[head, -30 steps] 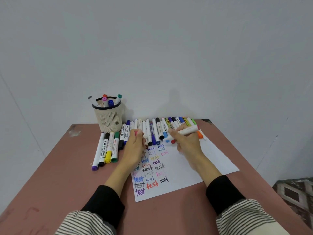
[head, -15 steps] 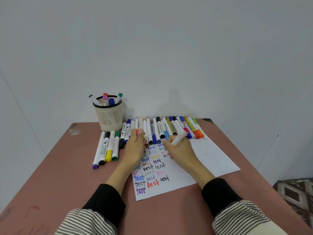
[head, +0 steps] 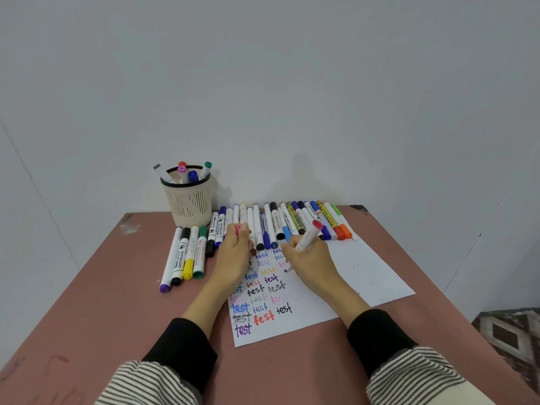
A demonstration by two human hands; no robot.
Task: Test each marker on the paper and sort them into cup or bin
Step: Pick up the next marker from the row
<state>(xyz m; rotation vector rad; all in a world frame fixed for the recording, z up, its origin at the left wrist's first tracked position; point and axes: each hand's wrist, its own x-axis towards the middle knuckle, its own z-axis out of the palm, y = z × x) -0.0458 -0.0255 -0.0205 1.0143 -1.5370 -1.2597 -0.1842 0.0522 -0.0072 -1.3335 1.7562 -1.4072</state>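
A: Where are we in the cycle?

B: Mid-test, we'd say. Nearest us, at 6 o'clock, both striped sleeves (head: 409,378) come in low over the surface (head: 87,317). The paper (head: 365,276) lies just past them, its left half filled with columns of "test".

A: Right hand?

B: Right hand (head: 309,258) sits on the paper at centre, fingers curled round a white marker (head: 305,239) in a writing grip. Tip is down at the sheet, at the top of the third column; pink end points up toward 1 o'clock.

A: Left?

B: Left hand (head: 233,252) rests at the paper's left edge, about 10 o'clock from the right one, fingers closed on a small pink piece, probably the cap (head: 238,229). We can't confirm that.

A: Next?

B: Judgement only: finish the word, read the ink, recap. Good ink goes to the cup (head: 190,200) at 11 o'clock, far left. No bin is in view.

A: Backlog?

B: A row of markers (head: 295,220) along the paper's far edge at 12 o'clock, and four more (head: 187,255) left of the paper.
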